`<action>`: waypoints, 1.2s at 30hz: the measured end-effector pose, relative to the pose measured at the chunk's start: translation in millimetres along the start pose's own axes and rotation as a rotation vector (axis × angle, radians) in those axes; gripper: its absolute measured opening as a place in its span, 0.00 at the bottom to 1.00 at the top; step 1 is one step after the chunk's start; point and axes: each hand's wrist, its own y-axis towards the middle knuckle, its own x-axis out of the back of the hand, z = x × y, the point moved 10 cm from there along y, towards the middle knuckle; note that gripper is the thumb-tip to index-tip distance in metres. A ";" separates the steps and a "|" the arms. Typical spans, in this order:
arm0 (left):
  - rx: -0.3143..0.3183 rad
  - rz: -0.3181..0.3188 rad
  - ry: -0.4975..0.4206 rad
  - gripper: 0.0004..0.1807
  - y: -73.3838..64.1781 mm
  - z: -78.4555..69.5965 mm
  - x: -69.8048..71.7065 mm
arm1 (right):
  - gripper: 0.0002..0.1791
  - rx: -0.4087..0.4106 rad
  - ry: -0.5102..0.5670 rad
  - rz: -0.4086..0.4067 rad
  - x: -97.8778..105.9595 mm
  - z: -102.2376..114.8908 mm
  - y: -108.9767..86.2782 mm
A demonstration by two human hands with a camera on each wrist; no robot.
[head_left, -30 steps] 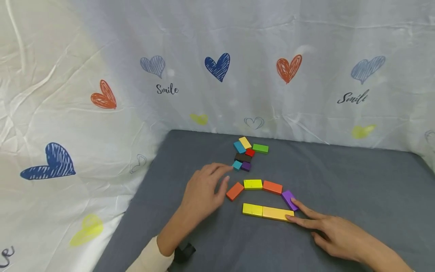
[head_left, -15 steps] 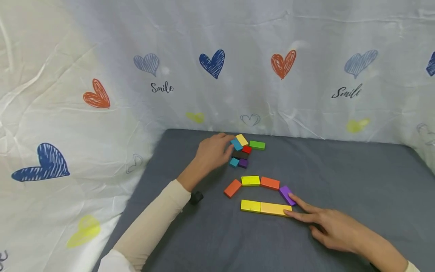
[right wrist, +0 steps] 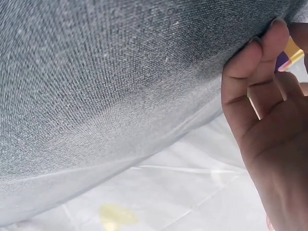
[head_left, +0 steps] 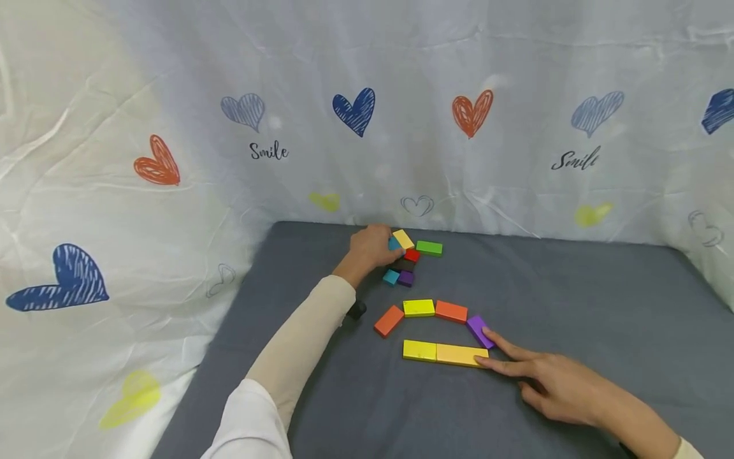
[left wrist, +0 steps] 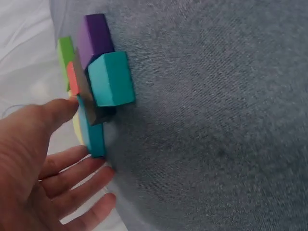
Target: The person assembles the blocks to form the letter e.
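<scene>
Now pinching blue block near far edge of table with just-arrived left hand, not yet lifted. Touching bright purple block with right hand, two fingers spread apart.

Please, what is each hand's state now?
Left hand: at farther blue block; grip cannot be told.
Right hand: open, touching violet block and long amber block.

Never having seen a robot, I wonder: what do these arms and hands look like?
They're a person's: left hand and right hand ungloved. On the left are a cream sleeve, white sleeve above and a black object by the wrist; on the right, a cream cuff.
</scene>
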 end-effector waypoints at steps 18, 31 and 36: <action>0.088 0.097 0.259 0.25 -29.7 99.6 30.2 | 0.42 0.096 0.045 -0.017 0.7 14.0 24.3; -0.014 0.043 0.178 0.28 -133.1 80.6 8.0 | 0.40 0.020 0.006 -0.026 3.5 -1.6 0.8; -0.068 -0.110 0.201 0.22 -194.2 55.4 2.8 | 0.41 0.013 0.004 -0.028 0.0 -0.7 1.1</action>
